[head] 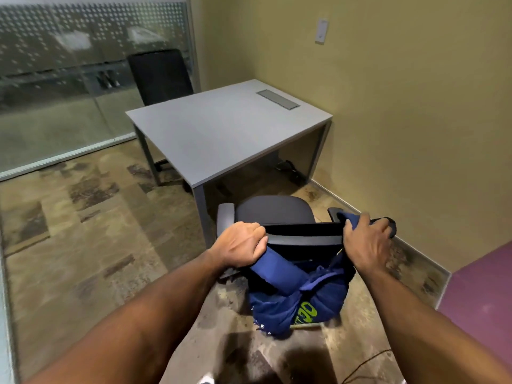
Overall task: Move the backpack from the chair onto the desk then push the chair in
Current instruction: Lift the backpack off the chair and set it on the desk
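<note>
A navy blue backpack (pixel 300 296) with green lettering hangs behind the backrest of a dark office chair (pixel 275 212). My left hand (pixel 239 246) is closed around its left blue shoulder strap at the top of the backrest. My right hand (pixel 365 241) grips the other strap at the backrest's right end. The chair faces a grey desk (pixel 221 134) and stands a little back from the desk's near edge, its seat outside the desk. The desk top is bare apart from a metal cable hatch (pixel 278 99).
A second black chair (pixel 160 76) stands behind the desk's far side by a frosted glass partition (pixel 69 79). A yellow wall (pixel 415 120) runs along the right. Cables lie under the desk, and a purple surface (pixel 482 303) sits at the lower right.
</note>
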A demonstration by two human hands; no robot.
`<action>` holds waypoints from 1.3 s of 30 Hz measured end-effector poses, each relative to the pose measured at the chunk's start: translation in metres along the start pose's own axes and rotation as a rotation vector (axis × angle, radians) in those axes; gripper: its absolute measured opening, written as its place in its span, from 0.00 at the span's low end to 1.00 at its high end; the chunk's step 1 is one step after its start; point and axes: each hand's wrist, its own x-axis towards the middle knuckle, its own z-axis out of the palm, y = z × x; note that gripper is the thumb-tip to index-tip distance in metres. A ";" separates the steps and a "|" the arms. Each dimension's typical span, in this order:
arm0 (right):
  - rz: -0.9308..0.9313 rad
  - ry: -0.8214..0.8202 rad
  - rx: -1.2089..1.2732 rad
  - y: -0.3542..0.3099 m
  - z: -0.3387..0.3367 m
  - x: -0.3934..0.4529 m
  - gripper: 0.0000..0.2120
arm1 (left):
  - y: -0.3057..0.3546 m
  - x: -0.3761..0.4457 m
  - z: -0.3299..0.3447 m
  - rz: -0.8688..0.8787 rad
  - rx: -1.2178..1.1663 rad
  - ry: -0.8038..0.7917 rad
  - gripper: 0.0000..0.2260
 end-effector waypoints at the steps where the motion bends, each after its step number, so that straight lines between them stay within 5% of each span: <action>1: 0.013 0.016 0.053 0.001 -0.004 0.000 0.22 | 0.006 -0.005 0.000 0.015 0.005 0.016 0.13; 10: 0.093 0.197 0.232 0.024 -0.056 0.013 0.19 | 0.068 0.005 0.013 0.144 -0.076 0.031 0.15; 21: 0.222 0.318 0.251 0.069 -0.121 0.025 0.22 | 0.199 0.082 0.055 0.006 -0.317 -0.402 0.37; 28: 0.332 0.358 0.236 0.111 -0.164 0.046 0.23 | 0.237 0.137 0.059 -0.038 -0.318 -0.277 0.08; 34: 0.410 0.238 0.116 0.166 -0.181 0.075 0.24 | 0.263 0.191 0.060 0.076 -0.383 -0.200 0.07; 39: 0.180 -0.062 0.085 0.214 -0.167 0.085 0.18 | 0.288 0.231 0.066 0.224 -0.371 -0.191 0.08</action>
